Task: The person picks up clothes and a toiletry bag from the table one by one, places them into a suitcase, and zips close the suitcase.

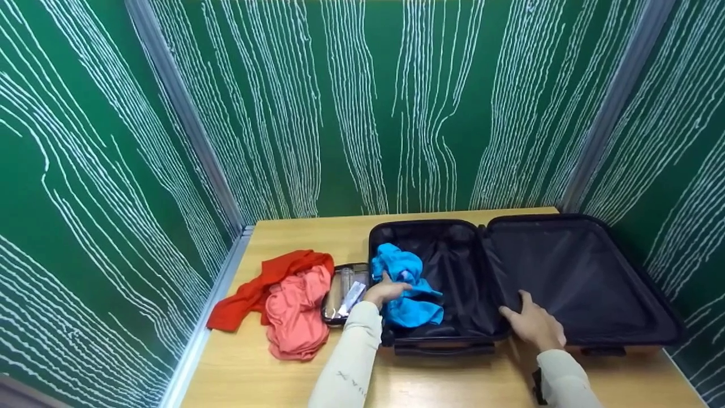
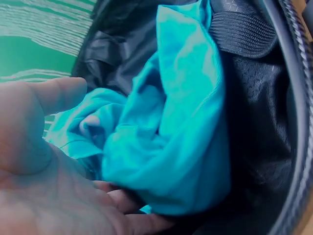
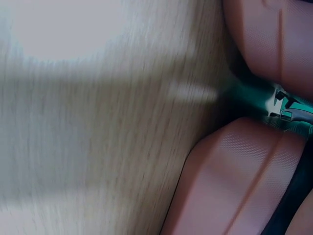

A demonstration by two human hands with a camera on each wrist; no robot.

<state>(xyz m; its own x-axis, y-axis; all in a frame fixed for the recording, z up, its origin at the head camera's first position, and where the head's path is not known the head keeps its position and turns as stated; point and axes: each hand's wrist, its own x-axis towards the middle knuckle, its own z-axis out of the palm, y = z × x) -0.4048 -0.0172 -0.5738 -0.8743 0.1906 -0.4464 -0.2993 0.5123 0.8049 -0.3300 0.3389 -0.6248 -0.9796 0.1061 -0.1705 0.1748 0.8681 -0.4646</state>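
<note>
An open suitcase [image 1: 453,266] with a black lining lies on the table, its lid half [image 1: 561,272] to the right. Inside its left half is a crumpled blue garment [image 1: 408,311]. My left hand [image 1: 388,290] is at the garment's left side, thumb stretched out; in the left wrist view its lower fingers [image 2: 120,198] are partly hidden beside the cloth. With thumb and fingers spread, my right hand [image 1: 535,326] touches the lid half's near edge by the hinge. The right wrist view shows mostly the suitcase's pinkish outer shell [image 3: 234,181] and only a sliver of skin.
Left of the suitcase, a clear toiletry case [image 1: 335,292] holds small items. Beside it lie a crumpled coral garment [image 1: 297,317] and a red garment [image 1: 243,297]. Green walls [image 1: 385,141] with white lines enclose the wooden table [image 1: 436,379] at the back and sides.
</note>
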